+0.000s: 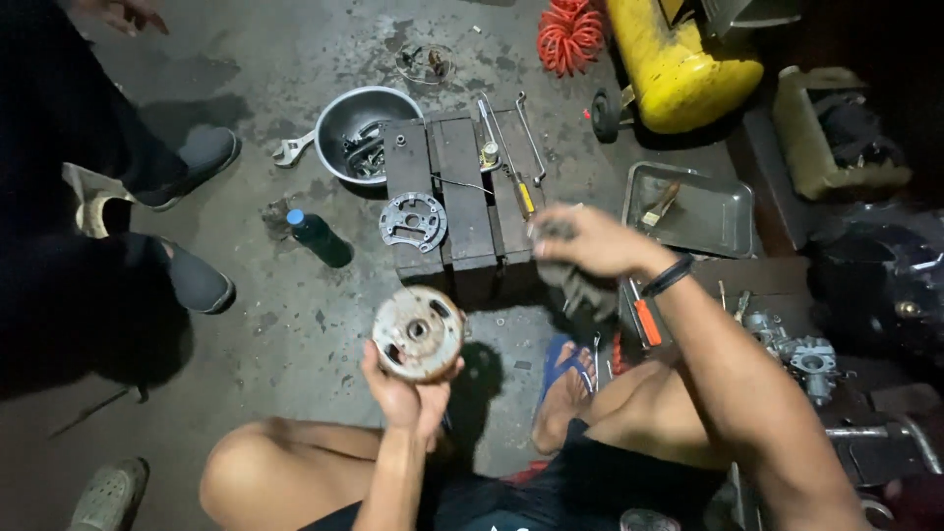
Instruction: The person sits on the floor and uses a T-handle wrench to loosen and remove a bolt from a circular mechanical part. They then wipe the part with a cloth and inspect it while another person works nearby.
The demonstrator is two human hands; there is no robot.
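My left hand (pixel 408 393) holds up a round rusty metal flywheel (pixel 418 332) with its open face toward me. My right hand (pixel 590 241) is raised over the low wooden block and grips a dirty grey rag (pixel 580 280) that hangs below the fingers. A flat round metal plate (pixel 413 220) with cut-outs lies on the dark wooden block (pixel 462 211) just beyond the flywheel. A yellow-handled screwdriver (pixel 521 192) and long metal tools rest on the block's right side.
A steel bowl (pixel 369 128) of parts and a wrench sit behind the block. A green bottle (pixel 318 236) lies on the concrete floor. A metal tray (pixel 693 211) with a brush, a yellow tank (pixel 678 59), an orange coiled hose (pixel 568 34) and a carburetor (pixel 801 354) are at right. Another person's feet (pixel 187 162) stand at left.
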